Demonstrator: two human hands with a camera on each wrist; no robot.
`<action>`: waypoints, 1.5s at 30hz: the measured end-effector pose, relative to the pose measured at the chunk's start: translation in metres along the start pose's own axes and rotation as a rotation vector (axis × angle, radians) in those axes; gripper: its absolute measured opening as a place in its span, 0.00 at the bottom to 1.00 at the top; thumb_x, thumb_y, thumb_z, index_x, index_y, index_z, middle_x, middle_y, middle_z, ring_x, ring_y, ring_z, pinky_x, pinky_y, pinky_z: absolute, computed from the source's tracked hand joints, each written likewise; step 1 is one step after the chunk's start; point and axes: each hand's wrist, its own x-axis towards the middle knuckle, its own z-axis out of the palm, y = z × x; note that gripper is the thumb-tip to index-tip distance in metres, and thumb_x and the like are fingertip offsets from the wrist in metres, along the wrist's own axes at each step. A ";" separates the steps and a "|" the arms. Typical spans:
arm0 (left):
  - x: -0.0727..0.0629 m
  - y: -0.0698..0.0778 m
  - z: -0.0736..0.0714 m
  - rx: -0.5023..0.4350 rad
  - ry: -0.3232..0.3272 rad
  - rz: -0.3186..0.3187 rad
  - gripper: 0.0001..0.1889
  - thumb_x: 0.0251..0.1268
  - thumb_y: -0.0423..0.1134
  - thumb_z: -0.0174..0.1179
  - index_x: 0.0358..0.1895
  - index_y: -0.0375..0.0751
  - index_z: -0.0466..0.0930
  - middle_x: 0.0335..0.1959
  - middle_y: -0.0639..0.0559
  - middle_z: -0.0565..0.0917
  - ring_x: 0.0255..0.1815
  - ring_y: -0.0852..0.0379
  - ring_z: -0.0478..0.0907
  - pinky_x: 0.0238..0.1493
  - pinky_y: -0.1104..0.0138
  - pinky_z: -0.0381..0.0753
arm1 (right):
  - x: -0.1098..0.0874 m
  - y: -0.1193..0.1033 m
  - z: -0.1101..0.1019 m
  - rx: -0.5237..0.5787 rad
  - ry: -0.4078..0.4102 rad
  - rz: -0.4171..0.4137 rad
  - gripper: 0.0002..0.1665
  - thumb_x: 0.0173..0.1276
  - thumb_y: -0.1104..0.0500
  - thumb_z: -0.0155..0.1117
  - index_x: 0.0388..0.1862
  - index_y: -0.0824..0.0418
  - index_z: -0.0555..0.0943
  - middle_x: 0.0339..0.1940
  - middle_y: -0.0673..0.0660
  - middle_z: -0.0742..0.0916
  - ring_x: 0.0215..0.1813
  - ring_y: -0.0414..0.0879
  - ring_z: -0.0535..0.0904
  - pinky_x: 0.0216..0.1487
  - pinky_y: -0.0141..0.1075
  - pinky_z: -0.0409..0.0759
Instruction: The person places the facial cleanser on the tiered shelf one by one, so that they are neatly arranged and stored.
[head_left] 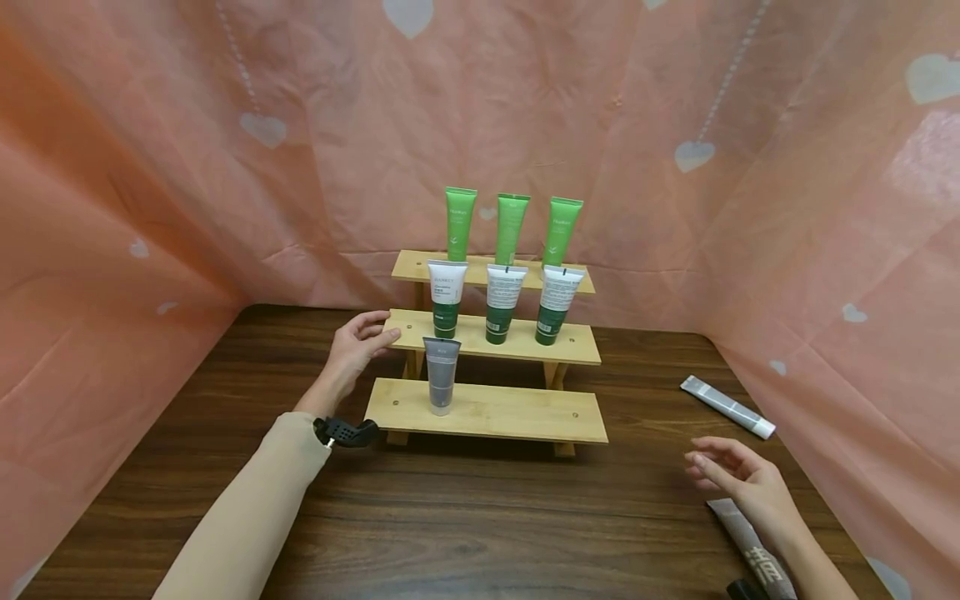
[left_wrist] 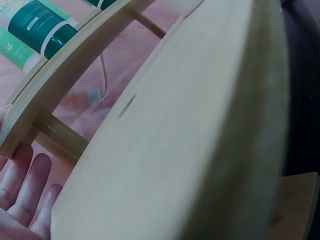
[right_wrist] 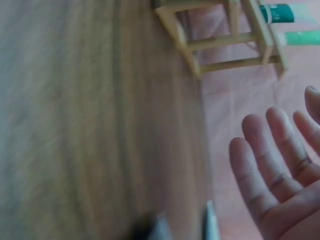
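A three-tier wooden display stand (head_left: 510,410) holds upright tubes: three green tubes (head_left: 511,227) on top, three white-and-green tubes (head_left: 504,302) in the middle, and one grey tube (head_left: 441,373) on the left of the bottom step. My left hand (head_left: 351,350) grips the left end of the middle step. In the left wrist view, its fingers (left_wrist: 31,182) lie under that step's edge. At the right, my right hand (head_left: 750,492) is held with loosely bent fingers, nothing between them. It overlaps a brownish-grey tube (head_left: 750,546) lying on the table, partly hidden by the wrist.
A slim silver-grey tube (head_left: 726,406) with a white cap lies at the table's right side, beyond my right hand. The dark wooden table (head_left: 480,525) meets pink cloth (head_left: 337,167) with white hearts at the back and both sides. A black wrist device (head_left: 347,432) sits on my left wrist.
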 end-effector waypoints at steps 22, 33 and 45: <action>-0.001 -0.001 0.001 -0.012 -0.005 0.011 0.30 0.54 0.46 0.68 0.60 0.42 0.71 0.53 0.40 0.76 0.38 0.58 0.79 0.55 0.48 0.71 | -0.030 0.020 -0.045 -0.238 -0.011 0.175 0.19 0.64 0.64 0.63 0.53 0.67 0.74 0.37 0.46 0.85 0.35 0.42 0.82 0.31 0.37 0.82; -0.002 -0.003 0.001 -0.031 -0.013 0.024 0.30 0.54 0.46 0.68 0.60 0.41 0.70 0.53 0.39 0.75 0.38 0.59 0.79 0.53 0.51 0.74 | -0.038 0.029 -0.061 -0.490 -0.160 0.309 0.32 0.61 0.57 0.67 0.56 0.76 0.68 0.42 0.63 0.82 0.34 0.34 0.77 0.32 0.31 0.78; -0.002 -0.004 0.001 -0.019 -0.003 0.025 0.31 0.53 0.47 0.68 0.61 0.42 0.71 0.54 0.39 0.75 0.39 0.58 0.79 0.53 0.50 0.74 | -0.039 0.033 -0.060 -0.352 -0.312 0.357 0.36 0.63 0.60 0.65 0.53 0.87 0.60 0.33 0.55 0.77 0.31 0.36 0.72 0.29 0.34 0.77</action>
